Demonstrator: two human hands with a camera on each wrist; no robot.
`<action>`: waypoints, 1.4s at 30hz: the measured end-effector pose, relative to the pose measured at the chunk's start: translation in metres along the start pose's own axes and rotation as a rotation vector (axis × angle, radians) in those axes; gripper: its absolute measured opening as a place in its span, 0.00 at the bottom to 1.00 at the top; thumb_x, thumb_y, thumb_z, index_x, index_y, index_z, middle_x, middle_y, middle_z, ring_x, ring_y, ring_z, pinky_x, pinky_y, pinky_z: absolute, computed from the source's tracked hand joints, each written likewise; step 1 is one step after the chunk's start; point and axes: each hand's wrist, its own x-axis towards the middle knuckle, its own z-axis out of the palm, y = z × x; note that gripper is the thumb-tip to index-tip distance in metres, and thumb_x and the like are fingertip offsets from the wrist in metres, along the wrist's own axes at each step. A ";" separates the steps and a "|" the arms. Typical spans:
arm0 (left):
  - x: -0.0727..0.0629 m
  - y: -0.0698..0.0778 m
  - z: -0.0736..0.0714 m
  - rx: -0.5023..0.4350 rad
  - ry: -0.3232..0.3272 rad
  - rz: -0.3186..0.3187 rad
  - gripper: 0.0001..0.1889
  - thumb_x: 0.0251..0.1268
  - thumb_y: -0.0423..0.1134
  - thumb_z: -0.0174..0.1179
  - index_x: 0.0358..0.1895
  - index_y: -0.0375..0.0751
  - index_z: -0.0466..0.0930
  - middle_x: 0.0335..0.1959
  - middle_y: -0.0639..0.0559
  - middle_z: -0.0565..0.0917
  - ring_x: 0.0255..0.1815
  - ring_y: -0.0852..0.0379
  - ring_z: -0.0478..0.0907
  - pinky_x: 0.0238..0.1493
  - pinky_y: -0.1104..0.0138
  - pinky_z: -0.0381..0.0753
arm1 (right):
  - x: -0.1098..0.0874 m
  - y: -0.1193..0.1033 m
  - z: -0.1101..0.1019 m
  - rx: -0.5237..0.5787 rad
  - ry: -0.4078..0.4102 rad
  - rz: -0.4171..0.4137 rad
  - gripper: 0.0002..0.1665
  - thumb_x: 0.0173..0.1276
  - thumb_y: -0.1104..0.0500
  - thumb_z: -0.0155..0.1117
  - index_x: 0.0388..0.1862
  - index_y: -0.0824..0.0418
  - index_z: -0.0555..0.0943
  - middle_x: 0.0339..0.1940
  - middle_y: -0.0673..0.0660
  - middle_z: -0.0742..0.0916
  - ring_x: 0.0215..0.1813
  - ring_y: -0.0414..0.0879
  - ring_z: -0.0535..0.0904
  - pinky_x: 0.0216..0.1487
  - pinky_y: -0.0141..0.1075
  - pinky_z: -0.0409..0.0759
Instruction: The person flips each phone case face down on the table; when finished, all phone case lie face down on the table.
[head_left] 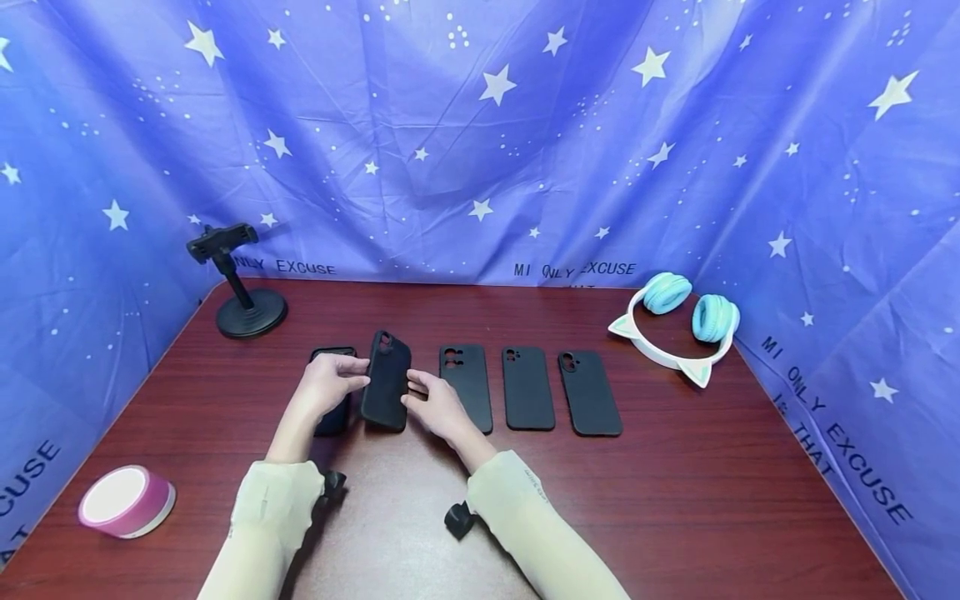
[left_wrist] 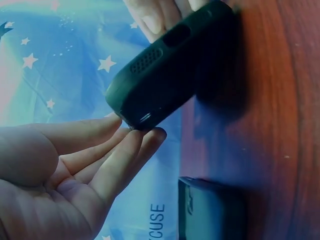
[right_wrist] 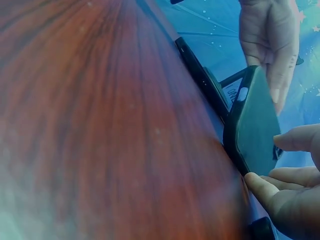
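Observation:
A black phone case stands tilted above the table, its back toward the head camera and its camera cutout at the top. My left hand pinches its left edge between thumb and fingers, also plain in the left wrist view, where the case's bottom rim shows port and speaker holes. On the opposite edge, my right hand holds the case with its fingertips, one of its fingers lying on the back. Partly hidden below my left hand lies another black case.
To the right lie three black cases in a row: one beside my right hand, a middle one and an end one. Cat-ear headphones sit at back right, a phone stand at back left, and a pink round object at front left.

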 end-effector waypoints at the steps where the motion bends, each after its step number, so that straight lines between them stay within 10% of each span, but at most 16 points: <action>1: 0.000 -0.001 0.001 0.001 -0.002 -0.003 0.17 0.60 0.30 0.63 0.52 0.25 0.81 0.46 0.32 0.85 0.54 0.39 0.81 0.57 0.50 0.78 | 0.000 0.000 -0.001 -0.005 0.003 -0.001 0.29 0.70 0.61 0.59 0.69 0.63 0.70 0.65 0.62 0.79 0.65 0.52 0.77 0.64 0.43 0.77; 19: 0.008 -0.016 0.019 0.038 -0.090 -0.124 0.17 0.60 0.31 0.64 0.53 0.28 0.81 0.43 0.39 0.88 0.49 0.43 0.84 0.51 0.54 0.82 | -0.003 -0.002 -0.015 -0.135 0.042 0.031 0.30 0.70 0.58 0.59 0.70 0.60 0.70 0.64 0.60 0.81 0.65 0.52 0.77 0.66 0.46 0.74; 34: 0.007 -0.013 0.016 0.056 -0.087 -0.096 0.20 0.61 0.34 0.64 0.55 0.28 0.80 0.46 0.38 0.87 0.52 0.41 0.82 0.55 0.50 0.79 | -0.003 -0.003 -0.016 -0.146 0.045 0.010 0.30 0.69 0.58 0.59 0.69 0.62 0.70 0.63 0.61 0.81 0.64 0.52 0.78 0.66 0.46 0.75; 42: 0.004 -0.023 -0.010 -0.031 -0.015 0.000 0.25 0.60 0.35 0.65 0.58 0.23 0.75 0.53 0.29 0.82 0.54 0.37 0.81 0.55 0.50 0.80 | 0.001 -0.016 -0.010 -0.098 0.012 -0.047 0.30 0.70 0.61 0.59 0.70 0.62 0.68 0.67 0.63 0.77 0.64 0.54 0.78 0.63 0.40 0.78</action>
